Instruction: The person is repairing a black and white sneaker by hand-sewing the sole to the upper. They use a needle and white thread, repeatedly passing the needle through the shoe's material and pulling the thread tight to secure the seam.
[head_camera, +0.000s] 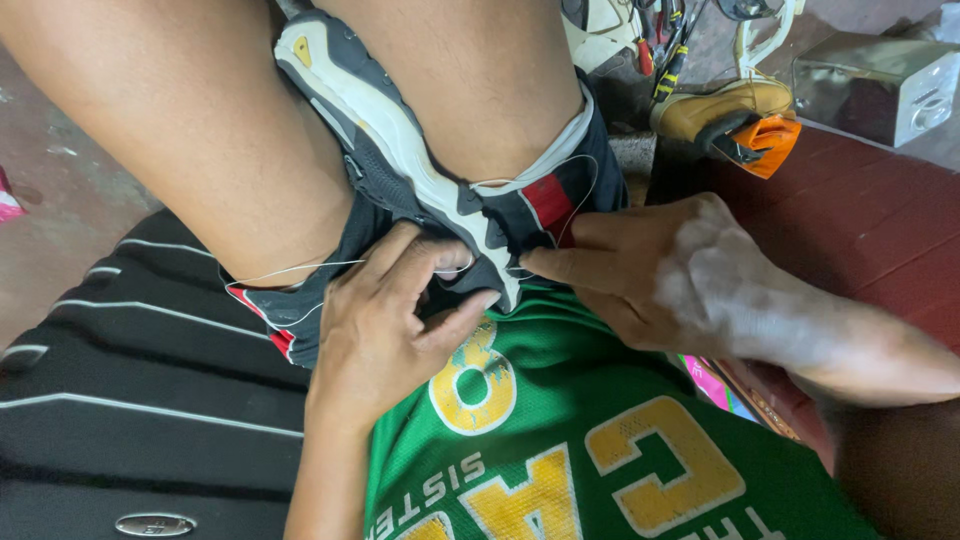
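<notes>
A green jersey (600, 440) with yellow lettering fills the bottom of the view, worn by the person whose two hands work just above it. Clamped between the bare knees is a sneaker (400, 140), sole side up, its white and grey sole running diagonally from upper left down to the lap. The left hand (385, 320) sits at the near end of the shoe, fingers (420, 262) curled and closed around the dark upper where it meets the sole, thumb pressed underneath. The right hand (650, 275) lies flat against the other side, forefinger extended and touching the seam, the rest loosely bent; it seems to pinch nothing that can be made out. A thin pale thread (300, 268) trails left from the seam across the thigh, and another loop arcs near the red patch of the shorts (550, 200).

The work looks to be hand-stitching the sole to the upper, mid-stitch, with the thread already through. The next move would likely call for drawing the thread taut while the left hand keeps the seam pinched shut. No needle or awl can be seen.

To the right, a tan boot (720, 105), an orange tool (765, 140) and a metal box (875, 85) rest on the red floor (880, 230).
</notes>
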